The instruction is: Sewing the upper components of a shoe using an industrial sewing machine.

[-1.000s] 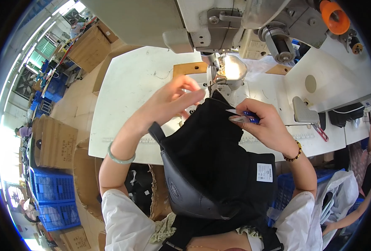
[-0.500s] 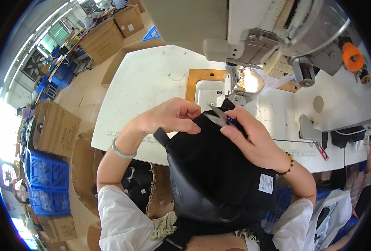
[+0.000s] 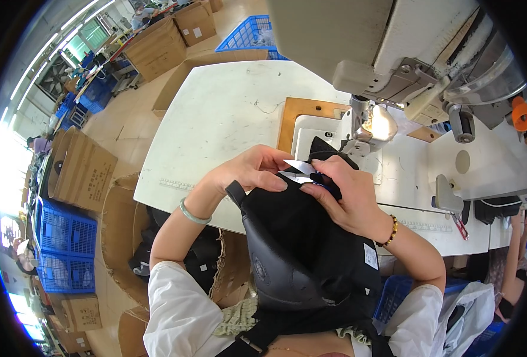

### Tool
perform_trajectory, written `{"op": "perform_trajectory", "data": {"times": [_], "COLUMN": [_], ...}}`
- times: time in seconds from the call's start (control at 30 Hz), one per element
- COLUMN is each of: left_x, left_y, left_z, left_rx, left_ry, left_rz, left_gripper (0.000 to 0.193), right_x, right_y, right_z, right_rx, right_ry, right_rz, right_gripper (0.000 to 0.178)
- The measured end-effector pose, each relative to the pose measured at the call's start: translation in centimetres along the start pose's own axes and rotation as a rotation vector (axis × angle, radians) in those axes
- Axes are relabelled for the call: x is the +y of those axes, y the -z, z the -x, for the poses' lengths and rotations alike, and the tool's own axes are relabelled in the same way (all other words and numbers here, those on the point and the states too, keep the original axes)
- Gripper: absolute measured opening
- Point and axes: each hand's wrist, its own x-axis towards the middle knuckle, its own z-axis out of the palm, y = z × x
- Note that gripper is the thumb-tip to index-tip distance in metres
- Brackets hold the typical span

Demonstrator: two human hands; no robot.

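Observation:
A black bag [image 3: 311, 223] with a smooth leather-like panel and a white label stands between my forearms, its upper edge under my hands. My left hand [image 3: 248, 172] is closed, thumb and fingers pinching at that edge. In my right hand [image 3: 355, 199] is a pair of thread snips [image 3: 300, 177], its two blades spread and pointing left toward the left fingertips. Any thread between the blades is too small to make out. Just beyond the hands, a black corner of the bag lies near the needle area of a sewing machine [image 3: 367, 122], whose lamp is lit.
The white sewing table [image 3: 216, 113] carries a ruler strip along its near edge. Below it on the left, an open cardboard box [image 3: 118, 256] holds black pieces. Blue crates [image 3: 67, 238] stack farther left. A red-handled tool [image 3: 460, 227] lies on the right, near another person's arm.
The snips' blades have turned more level and now reach the left fingertips. With the view shifted, hands and bag appear slightly changed in place; the left hand still pinches the edge.

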Motion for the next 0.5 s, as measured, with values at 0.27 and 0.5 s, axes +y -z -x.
{"op": "perform_trajectory", "data": {"times": [0.27, 0.5], "left_x": [-0.2, -0.68], "left_y": [0.44, 0.34], "left_z": [0.1, -0.14], "left_rx": [-0.053, 0.014], "left_ry": [0.033, 0.005], "left_rz": [0.055, 0.082], "left_gripper": [0.032, 0.029], "right_x": [0.27, 0.87], "right_y": [-0.22, -0.7], "right_z": [-0.07, 0.1], "right_rx": [-0.003, 0.151], "right_ry": [0.048, -0.095], "right_rz": [-0.01, -0.247], "right_gripper": [0.024, 0.024]}}
